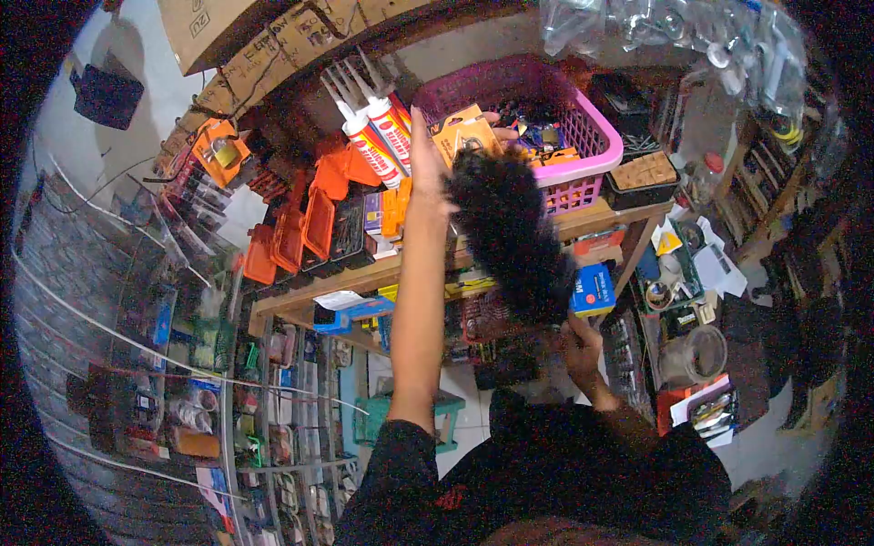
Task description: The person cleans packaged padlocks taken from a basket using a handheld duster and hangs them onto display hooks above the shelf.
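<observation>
My left hand (428, 168) is closed on an orange package (466, 130), held up in front of a pink plastic basket (608, 144). What is inside the package is too small to make out. Below and to the right, my right hand (584, 350) grips a black fluffy duster (510, 232); its handle is mostly hidden by the fingers. The duster's upper end lies against the lower part of the package. Small packaged goods fill the basket. Just left of my left hand, white-and-red sealant tubes (373, 150) lean together.
Orange bins (287, 238) line the wooden shelf (364, 278). A blue box (593, 289) sits lower, behind the duster. A glass display case (264, 409) stands left, a green stool (446, 419) below. Plastic bottles (719, 55) hang upper right.
</observation>
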Tool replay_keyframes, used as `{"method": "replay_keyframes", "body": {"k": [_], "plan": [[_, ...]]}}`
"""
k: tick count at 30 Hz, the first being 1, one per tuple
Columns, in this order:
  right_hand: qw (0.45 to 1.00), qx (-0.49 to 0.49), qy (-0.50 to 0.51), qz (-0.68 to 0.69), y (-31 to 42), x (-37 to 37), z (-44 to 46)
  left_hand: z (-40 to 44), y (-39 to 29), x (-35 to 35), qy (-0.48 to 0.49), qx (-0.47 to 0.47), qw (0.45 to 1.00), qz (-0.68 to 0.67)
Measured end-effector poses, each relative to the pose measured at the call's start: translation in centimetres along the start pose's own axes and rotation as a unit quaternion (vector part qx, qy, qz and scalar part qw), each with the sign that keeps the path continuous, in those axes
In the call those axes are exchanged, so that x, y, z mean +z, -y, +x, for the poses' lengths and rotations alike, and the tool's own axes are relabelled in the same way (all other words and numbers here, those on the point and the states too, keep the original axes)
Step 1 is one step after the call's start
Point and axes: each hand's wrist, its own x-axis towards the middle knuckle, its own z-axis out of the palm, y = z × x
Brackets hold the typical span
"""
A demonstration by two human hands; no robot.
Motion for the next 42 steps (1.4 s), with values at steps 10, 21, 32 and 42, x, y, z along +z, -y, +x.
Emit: {"method": "replay_keyframes", "body": {"k": [10, 21, 32, 42], "plan": [[0.999, -0.028, -0.018, -0.035, 0.8, -0.3, 0.7, -0.4, -0.2, 0.3, -0.01, 0.008, 1.0, -0.028], [0.992, -0.061, -0.035, -0.106, 2.1, -0.2, 2.4, -1.1, -0.6, 0.7, 0.088, 0.014, 0.994, -0.057], [0.993, -0.056, 0.028, -0.096, 3.3, -0.2, 3.4, -1.0, -0.2, 0.7, 0.053, 0.041, 0.992, -0.104], [0.995, -0.021, 0.004, -0.101, 4.3, -0.1, 3.4, -1.1, -0.3, 0.6, 0.014, 0.049, 0.998, -0.046]]}}
